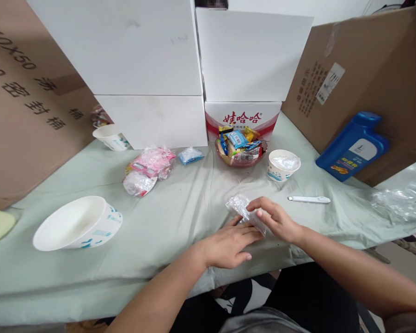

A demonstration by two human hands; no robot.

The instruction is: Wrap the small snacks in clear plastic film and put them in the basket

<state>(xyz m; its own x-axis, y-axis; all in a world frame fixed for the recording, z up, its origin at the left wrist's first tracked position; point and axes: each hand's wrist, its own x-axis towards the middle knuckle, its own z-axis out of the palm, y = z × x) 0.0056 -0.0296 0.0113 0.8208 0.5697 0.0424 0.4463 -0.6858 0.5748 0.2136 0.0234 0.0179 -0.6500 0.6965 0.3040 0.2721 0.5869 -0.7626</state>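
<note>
A crumpled clear plastic wrapper (238, 202) lies on the cloth-covered table in front of me. My left hand (229, 245) is stretched out flat, palm down, with its fingertips over the lower part of the wrapper. From the right, my right hand (275, 221) reaches over the same plastic. Its index finger is bent down onto the wrapper, and the thumb stands a little apart. Part of the wrapper is hidden under the fingers. To the right of my right hand lies a slim white cutter-like tool (309, 200) with a small metal tip.
A glass bowl of packaged snacks (241, 155) stands ahead, beside a paper cup (279, 173) holding clear plastic. Pink packets (154, 162) and a blue packet (190, 156) lie left. A large paper bowl (100, 229), a blue bottle (353, 145) and white boxes (149, 120) surround the space.
</note>
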